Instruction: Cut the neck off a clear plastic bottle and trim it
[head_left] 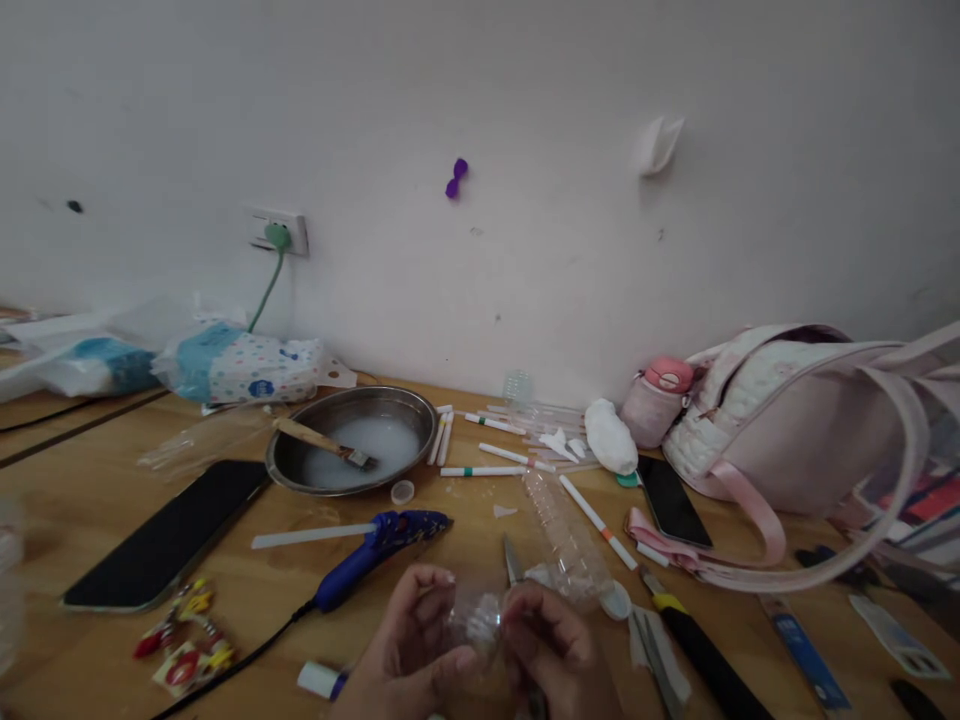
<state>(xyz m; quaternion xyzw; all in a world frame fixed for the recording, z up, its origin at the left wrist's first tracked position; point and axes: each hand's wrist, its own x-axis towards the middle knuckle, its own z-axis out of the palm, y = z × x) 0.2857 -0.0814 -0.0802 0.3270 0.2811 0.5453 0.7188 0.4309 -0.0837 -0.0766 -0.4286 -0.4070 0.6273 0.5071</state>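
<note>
My left hand (pixel 409 645) and my right hand (pixel 551 645) meet at the bottom middle of the view, both closed on a small clear plastic piece (pixel 476 618) pinched between them. A thin metal blade tip (pixel 513 563) pokes up just behind my right hand; whether that hand holds it is hidden. A clear plastic bottle (pixel 564 540) lies on its side right behind my hands. A blue hot glue gun (pixel 379 548) with a white glue stick lies to the left of my left hand.
A steel bowl (pixel 352 440) of whitish liquid holds a brush. Several white markers (pixel 487 455), two dark phones (pixel 169 535) (pixel 671 500), a pink bag (pixel 787 430), a pink flask (pixel 658 400), a yellow-black knife (pixel 697 640) and tissue packs (pixel 240 365) lie on the wooden table.
</note>
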